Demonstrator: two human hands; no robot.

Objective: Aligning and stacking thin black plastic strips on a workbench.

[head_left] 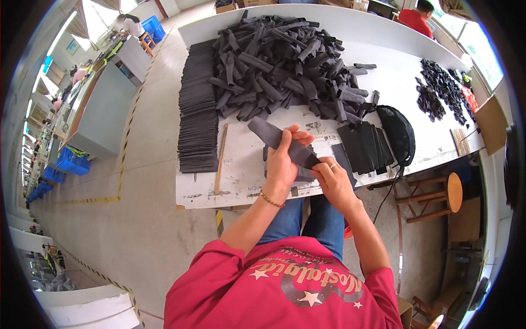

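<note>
A flat dark grey fabric sleeve [268,133] slants between my hands above the white table. My left hand [282,164] grips its middle, with the thumb on top and the fingers partly stretched out beyond the far edge. At the near right end, my right hand [333,181] pinches the sleeve between thumb and fingers; a ring shows on that hand. Beneath my hands lies a small stack of grey fabric pieces [304,174], partly hidden. Flat dark fabric pieces [361,148] overlap just right of my right hand.
A big heap of rolled dark fabric tubes [279,60] covers the table's far side. Left of it runs a long row of stacked dark pieces [197,109], beside a wooden stick [221,159]. A black mesh bag [398,134] sits right, and a wooden stool [453,193] stands beyond the table edge.
</note>
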